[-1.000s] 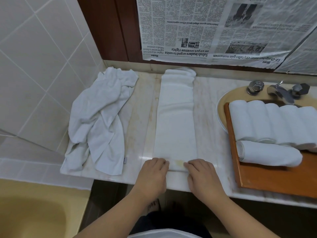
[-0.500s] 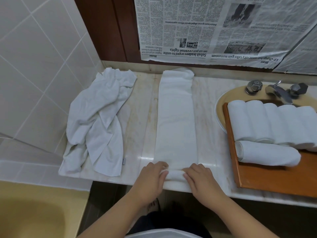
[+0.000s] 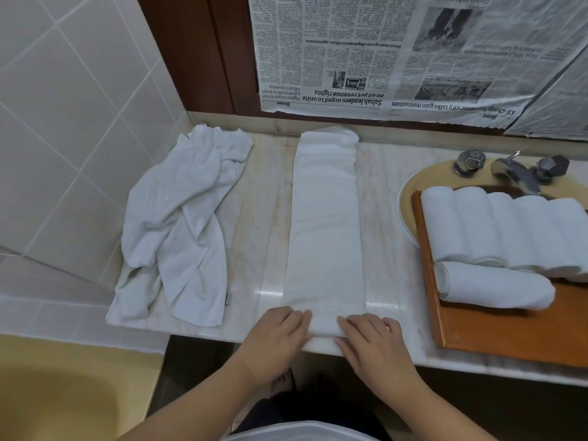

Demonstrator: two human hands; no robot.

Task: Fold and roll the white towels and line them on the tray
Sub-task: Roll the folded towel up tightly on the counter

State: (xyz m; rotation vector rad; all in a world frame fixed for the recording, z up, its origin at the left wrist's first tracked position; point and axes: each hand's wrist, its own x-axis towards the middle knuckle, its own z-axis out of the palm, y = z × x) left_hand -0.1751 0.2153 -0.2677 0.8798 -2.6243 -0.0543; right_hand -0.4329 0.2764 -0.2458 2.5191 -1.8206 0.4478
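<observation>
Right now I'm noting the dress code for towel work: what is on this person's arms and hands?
Nothing shows on them. The left hand and right hand are bare, with no gloves, rings, watch or bracelet in view. Both forearms are bare to the bottom of the picture, with no sleeve in sight.

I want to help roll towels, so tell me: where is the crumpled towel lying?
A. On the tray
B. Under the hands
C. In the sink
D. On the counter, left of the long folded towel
D: the crumpled towel lies on the counter to the left of the folded towel, away from the tray and both hands.
</observation>
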